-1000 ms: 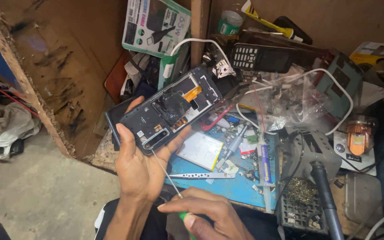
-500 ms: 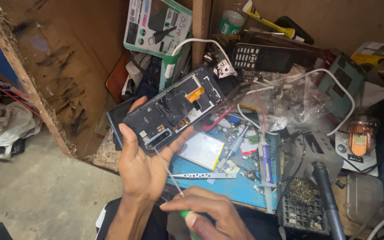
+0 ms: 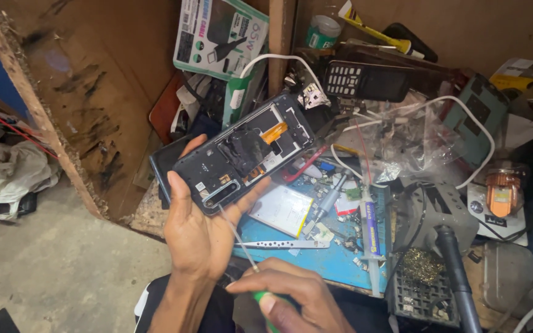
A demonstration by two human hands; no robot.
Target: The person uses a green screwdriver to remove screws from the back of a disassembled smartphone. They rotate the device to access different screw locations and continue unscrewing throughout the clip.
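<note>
Here the left hand [image 3: 195, 237] grips an opened phone [image 3: 245, 154], back cover off, tilted above the tabletop [image 3: 334, 262], fingers curled round its lower end and thumb along its left edge. The right hand [image 3: 291, 302] is closed on a green-handled screwdriver [image 3: 242, 243], whose thin shaft rises to touch the phone's lower end near the camera. Just beyond lie a flat battery [image 3: 285, 209], metal tweezers [image 3: 285, 245] and a syringe [image 3: 369, 237] on a blue mat. A keypad phone [image 3: 365, 80] sits further back.

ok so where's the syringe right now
In the head view the syringe lies right of centre on the blue mat, between the flat battery and the brass wool holder.
</note>
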